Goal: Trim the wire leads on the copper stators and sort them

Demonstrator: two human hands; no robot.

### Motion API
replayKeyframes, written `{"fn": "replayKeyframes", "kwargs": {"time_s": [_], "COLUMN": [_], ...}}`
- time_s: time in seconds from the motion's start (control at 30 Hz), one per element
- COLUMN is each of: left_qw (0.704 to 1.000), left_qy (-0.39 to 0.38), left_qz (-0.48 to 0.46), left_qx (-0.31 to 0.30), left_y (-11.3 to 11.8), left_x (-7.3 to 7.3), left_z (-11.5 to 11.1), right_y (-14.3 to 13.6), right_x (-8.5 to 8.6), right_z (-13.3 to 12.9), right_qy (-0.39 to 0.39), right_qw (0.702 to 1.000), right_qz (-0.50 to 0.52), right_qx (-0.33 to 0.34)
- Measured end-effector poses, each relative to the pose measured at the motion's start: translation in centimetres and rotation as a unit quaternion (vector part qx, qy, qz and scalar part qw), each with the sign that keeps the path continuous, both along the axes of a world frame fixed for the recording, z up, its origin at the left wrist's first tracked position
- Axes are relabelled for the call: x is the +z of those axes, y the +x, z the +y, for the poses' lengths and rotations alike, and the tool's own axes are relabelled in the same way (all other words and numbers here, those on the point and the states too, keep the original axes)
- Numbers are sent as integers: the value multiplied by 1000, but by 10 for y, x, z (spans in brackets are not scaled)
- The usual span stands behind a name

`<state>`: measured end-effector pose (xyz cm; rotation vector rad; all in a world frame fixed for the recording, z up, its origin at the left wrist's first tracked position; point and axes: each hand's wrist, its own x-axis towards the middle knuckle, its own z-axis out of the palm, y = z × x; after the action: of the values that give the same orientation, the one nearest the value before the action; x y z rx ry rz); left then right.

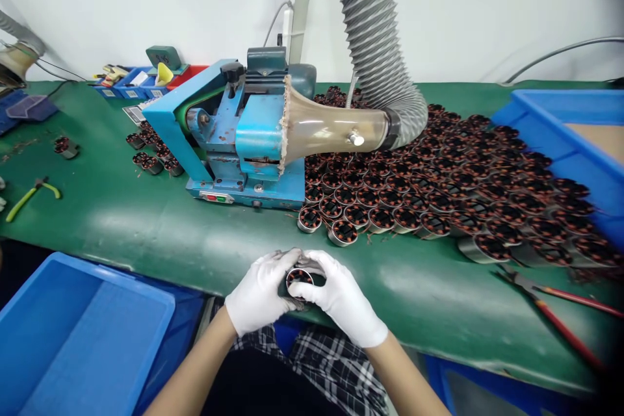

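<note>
Between my two white-gloved hands, at the bench's front edge, is a motor stator (298, 278), a short metal cylinder with copper windings and a dark centre. My left hand (260, 292) is wrapped around its left side. On the other side my right hand (341, 292) curls over it, with the thumb across the top opening. The fingers hide much of its metal side. Just beyond my hands stand many more such stators (342, 232), packed upright in rows. The blue belt machine (263, 130) sits behind my hands.
A grey ribbed hose (375, 32) joins the machine's funnel. Red-handled pliers (546, 305) lie at right, green-handled cutters (34, 198) at left. A blue bin (88, 331) stands at lower left, another blue bin (536, 123) at right. A few stators (151, 164) stand left of the machine.
</note>
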<state>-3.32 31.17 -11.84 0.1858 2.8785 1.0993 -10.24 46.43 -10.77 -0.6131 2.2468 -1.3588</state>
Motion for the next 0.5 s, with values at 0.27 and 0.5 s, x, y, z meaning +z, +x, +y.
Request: {"fn": "replayKeyframes", "kwargs": {"time_s": [0.27, 0.5], "left_qw": [997, 991], "left_qy": [15, -11], "left_qz": [24, 54], "left_qx": [76, 121], "left_y": [1, -2], "left_x": [-7, -12], "left_z": [5, 11], "right_y": [5, -11], "right_x": [10, 26], "right_z": [7, 38], "right_qy": [-38, -261], "right_qw": [972, 906], "right_qz": [-226, -265], "right_qx": [-54, -203]}}
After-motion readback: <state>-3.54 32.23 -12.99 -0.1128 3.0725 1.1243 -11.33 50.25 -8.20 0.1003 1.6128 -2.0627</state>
